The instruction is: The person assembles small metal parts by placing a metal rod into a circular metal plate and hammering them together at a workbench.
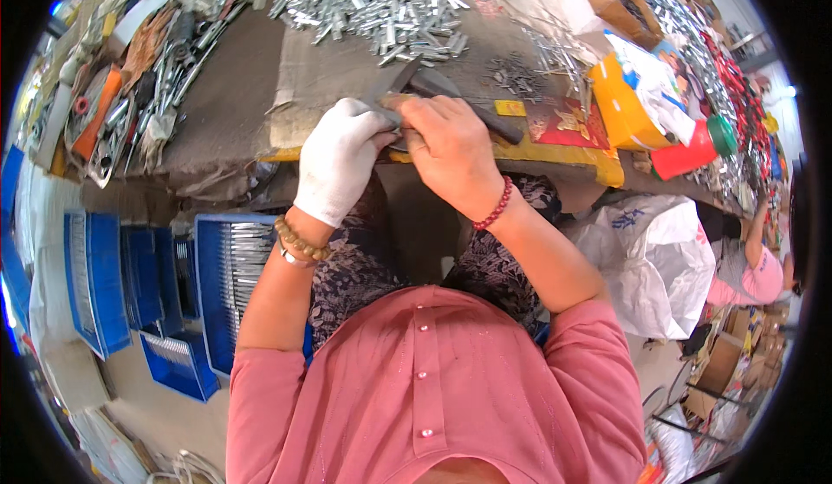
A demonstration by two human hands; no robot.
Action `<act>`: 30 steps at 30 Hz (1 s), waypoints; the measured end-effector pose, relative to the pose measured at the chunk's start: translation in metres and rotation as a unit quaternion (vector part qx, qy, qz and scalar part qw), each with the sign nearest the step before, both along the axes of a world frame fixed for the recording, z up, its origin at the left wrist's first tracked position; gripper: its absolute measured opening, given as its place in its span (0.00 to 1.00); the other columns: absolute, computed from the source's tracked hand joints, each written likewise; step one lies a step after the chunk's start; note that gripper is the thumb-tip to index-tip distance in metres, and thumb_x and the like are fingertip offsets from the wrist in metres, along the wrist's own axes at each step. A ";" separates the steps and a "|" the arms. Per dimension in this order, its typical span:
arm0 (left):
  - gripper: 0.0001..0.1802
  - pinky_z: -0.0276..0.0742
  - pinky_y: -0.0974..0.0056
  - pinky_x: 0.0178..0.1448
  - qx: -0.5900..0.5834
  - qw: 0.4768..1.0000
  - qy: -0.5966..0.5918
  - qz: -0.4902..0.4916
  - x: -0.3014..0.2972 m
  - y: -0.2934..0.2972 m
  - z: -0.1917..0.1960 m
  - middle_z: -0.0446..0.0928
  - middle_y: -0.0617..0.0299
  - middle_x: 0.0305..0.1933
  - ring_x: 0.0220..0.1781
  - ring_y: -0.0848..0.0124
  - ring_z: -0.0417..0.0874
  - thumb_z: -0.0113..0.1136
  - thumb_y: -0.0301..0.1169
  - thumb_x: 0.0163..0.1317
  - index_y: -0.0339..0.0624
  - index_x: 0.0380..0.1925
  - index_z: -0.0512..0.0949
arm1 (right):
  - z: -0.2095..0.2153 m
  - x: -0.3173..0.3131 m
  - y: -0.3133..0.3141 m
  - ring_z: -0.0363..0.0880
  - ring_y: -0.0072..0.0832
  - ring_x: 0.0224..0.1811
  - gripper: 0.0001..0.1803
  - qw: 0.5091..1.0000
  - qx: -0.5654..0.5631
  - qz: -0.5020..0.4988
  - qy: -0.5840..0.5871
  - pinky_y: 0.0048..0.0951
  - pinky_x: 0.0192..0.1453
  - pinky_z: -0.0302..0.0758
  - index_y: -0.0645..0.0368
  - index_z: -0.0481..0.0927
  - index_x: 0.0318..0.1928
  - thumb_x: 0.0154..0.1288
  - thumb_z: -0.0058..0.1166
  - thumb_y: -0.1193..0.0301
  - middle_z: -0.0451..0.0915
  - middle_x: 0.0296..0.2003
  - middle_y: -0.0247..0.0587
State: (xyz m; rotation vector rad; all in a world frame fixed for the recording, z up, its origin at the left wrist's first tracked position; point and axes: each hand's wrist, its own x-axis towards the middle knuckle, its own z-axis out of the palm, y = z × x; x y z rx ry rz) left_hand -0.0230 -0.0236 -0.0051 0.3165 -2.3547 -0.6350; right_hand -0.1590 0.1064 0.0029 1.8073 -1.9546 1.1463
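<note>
My left hand (336,155), in a white glove, and my bare right hand (452,146) meet above the near edge of the workbench. The fingers of both are closed in a pinch. Between the left fingertips shows a small grey metal piece (390,116), mostly covered. What the right fingers grip is hidden. Just beyond the hands a grey metal wedge shape (400,78) sticks up; its kind is unclear. A dark tool handle (496,123) lies behind my right hand. Farther back is a big heap of short silvery metal parts (381,7).
Small dark pins (513,75) lie right of centre, near a yellow box (620,94) and a red bottle with a green cap (693,149). Tools crowd the left. Blue bins (204,289) with metal parts stand below left, a white sack (650,263) below right. Another person (750,272) is at far right.
</note>
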 end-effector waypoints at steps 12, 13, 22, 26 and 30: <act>0.03 0.80 0.56 0.50 0.039 0.999 -0.027 0.004 0.002 0.003 0.002 0.80 0.57 0.38 0.46 0.56 0.83 0.70 0.30 0.62 0.45 0.35 0.88 | 0.012 -0.046 0.040 0.79 0.43 0.47 0.20 0.978 0.103 -0.141 0.116 0.45 0.52 0.78 0.55 0.84 0.52 0.57 0.63 0.76 0.80 0.40 0.41; 0.03 0.80 0.56 0.50 0.038 0.999 -0.028 0.007 0.002 0.003 0.002 0.80 0.57 0.38 0.46 0.56 0.83 0.70 0.30 0.62 0.45 0.35 0.88 | 0.011 -0.046 0.039 0.80 0.43 0.47 0.20 0.982 0.088 -0.130 0.106 0.45 0.52 0.79 0.55 0.84 0.53 0.57 0.63 0.76 0.80 0.39 0.41; 0.07 0.79 0.59 0.51 0.024 1.000 -0.017 0.001 0.001 -0.001 -0.007 0.79 0.55 0.40 0.45 0.56 0.82 0.73 0.23 0.59 0.38 0.37 0.87 | 0.034 -0.021 0.080 0.84 0.48 0.42 0.21 0.991 0.088 -0.083 -0.050 0.44 0.44 0.80 0.56 0.84 0.56 0.63 0.65 0.78 0.78 0.46 0.45; 0.07 0.79 0.59 0.51 0.038 0.999 -0.006 -0.021 0.002 -0.002 -0.005 0.80 0.56 0.40 0.45 0.57 0.83 0.73 0.23 0.60 0.39 0.38 0.88 | 0.034 -0.011 0.086 0.84 0.47 0.39 0.21 0.994 -0.002 -0.098 -0.038 0.43 0.42 0.80 0.54 0.84 0.56 0.61 0.65 0.79 0.78 0.42 0.43; 0.06 0.79 0.60 0.51 0.018 1.000 -0.020 -0.014 0.002 -0.002 -0.003 0.80 0.55 0.40 0.46 0.57 0.83 0.71 0.23 0.61 0.39 0.38 0.88 | 0.020 -0.012 0.093 0.84 0.44 0.38 0.27 0.991 0.056 -0.122 0.020 0.40 0.40 0.80 0.50 0.85 0.59 0.58 0.63 0.82 0.80 0.39 0.40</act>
